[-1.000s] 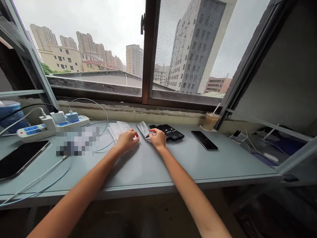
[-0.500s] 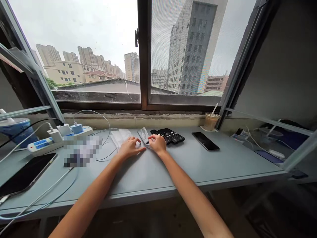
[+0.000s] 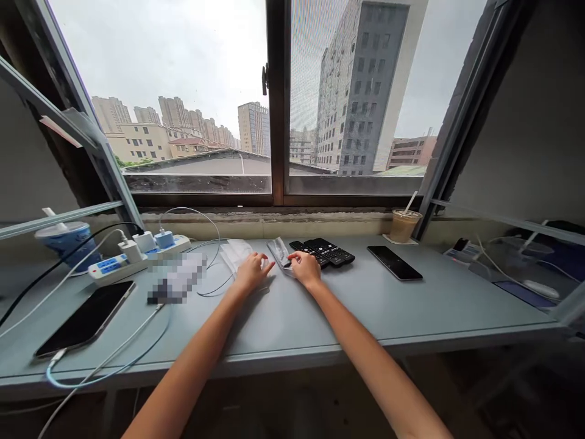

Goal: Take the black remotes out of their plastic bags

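Note:
My left hand (image 3: pixel 253 272) lies on the grey table (image 3: pixel 320 311) with its fingers stretched out flat, on the lower edge of a white face mask (image 3: pixel 234 250). My right hand (image 3: pixel 304 267) is just to its right, fingers curled and pinched on the near end of a small grey packet (image 3: pixel 278 250). Two black remote controls (image 3: pixel 329 251) lie side by side right behind my right hand. The two hands are a few centimetres apart.
A black phone (image 3: pixel 395 263) lies right of the remotes, an iced drink with a straw (image 3: pixel 403 224) by the window frame. To the left are a power strip with chargers (image 3: pixel 132 258), loose cables (image 3: pixel 114 353), a second phone (image 3: pixel 86 318), a blue cup (image 3: pixel 68 242) and a blurred item (image 3: pixel 178 279).
My left hand's fingers went from curled to stretched flat on the mask. My right hand stayed at the grey packet. The view swung a little to the left.

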Motion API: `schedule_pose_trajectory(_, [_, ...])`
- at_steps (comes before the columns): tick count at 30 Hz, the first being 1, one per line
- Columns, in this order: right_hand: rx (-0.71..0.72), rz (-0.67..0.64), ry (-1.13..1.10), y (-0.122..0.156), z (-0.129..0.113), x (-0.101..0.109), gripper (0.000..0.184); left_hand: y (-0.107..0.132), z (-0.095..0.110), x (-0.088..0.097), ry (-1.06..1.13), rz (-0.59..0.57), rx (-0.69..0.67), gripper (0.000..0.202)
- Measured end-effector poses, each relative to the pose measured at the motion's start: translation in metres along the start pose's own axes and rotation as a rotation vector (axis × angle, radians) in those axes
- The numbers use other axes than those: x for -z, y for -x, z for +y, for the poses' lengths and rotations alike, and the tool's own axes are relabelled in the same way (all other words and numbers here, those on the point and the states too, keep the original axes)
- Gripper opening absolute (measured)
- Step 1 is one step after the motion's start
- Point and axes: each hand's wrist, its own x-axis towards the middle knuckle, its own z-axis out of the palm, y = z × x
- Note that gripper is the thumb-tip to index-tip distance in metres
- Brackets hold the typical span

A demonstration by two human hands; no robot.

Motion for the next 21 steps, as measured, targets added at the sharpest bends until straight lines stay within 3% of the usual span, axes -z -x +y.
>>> schedule_pose_trajectory(10, [0.001, 0.034, -0.075, 0.001, -0.002, -0.002, 0.033, 0.0, 0.003, 0.006, 0.004, -0.011, 0.027, 0.047])
schedule_pose_trajectory(21, [-0.005, 0.017, -0.098, -0.005, 0.006, -0.01, 0.039, 0.001, 0.005, -0.002, -0.017, -0.001, 0.002, 0.045])
